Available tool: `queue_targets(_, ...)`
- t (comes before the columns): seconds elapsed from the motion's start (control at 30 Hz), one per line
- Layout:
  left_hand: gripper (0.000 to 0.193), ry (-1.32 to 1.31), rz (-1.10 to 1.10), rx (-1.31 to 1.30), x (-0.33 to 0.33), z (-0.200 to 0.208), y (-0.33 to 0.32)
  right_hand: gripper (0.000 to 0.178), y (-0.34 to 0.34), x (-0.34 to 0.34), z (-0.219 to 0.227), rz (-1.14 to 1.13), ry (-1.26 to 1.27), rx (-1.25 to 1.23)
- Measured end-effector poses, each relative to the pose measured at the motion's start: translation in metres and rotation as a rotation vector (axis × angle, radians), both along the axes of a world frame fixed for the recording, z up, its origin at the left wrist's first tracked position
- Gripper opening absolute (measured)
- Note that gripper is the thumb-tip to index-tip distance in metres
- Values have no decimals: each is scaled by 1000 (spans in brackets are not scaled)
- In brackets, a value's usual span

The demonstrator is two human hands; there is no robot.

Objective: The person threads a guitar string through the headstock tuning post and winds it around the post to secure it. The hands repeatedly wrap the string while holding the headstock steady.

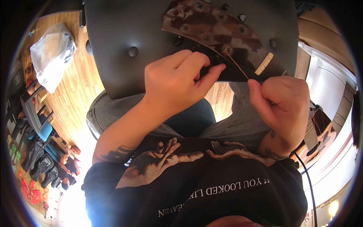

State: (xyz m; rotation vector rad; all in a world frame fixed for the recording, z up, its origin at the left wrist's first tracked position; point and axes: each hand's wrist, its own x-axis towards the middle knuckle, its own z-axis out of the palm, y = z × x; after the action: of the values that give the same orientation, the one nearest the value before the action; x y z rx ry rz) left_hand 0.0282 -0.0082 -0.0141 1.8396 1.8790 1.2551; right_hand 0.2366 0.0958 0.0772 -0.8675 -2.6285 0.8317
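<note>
A guitar headstock (pixel 211 26), dark brown with several round tuner posts and a pale nut, lies on a dark padded stool (pixel 121 34). A thin bronze string (pixel 238 66) runs from one tuner post down to my right hand (pixel 281 104), which pinches its loose end between thumb and forefinger. My left hand (pixel 176 81) is curled at the headstock's lower edge, its fingertips pressed on a dark tuner knob there. Whether the string is taut is hard to tell.
A clear plastic bag (pixel 51 53) lies on the wooden floor at the left. Gloves and other gear (pixel 45 162) sit at the lower left. A guitar body (pixel 319 136) shows at the right beside a black cable (pixel 308 181). My knees are under the stool's edge.
</note>
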Motion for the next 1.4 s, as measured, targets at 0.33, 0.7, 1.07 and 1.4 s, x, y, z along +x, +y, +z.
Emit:
queue_targets(0.33, 16, -122, -10, -182, -12, 3, 9, 40, 1, 3, 3, 11, -49, 11)
queue_targets(0.7, 15, -110, -25, 11, -5, -5, 7, 39, 1, 2, 5, 12, -67, 19)
queue_targets(1.07, 11, -53, -145, -201, -10, 1, 2, 37, 1, 1, 5, 11, -65, 2)
queue_targets(1.4, 19, 21, -28, 161, 0, -9, 2, 37, 1, 1, 4, 11, -79, 9)
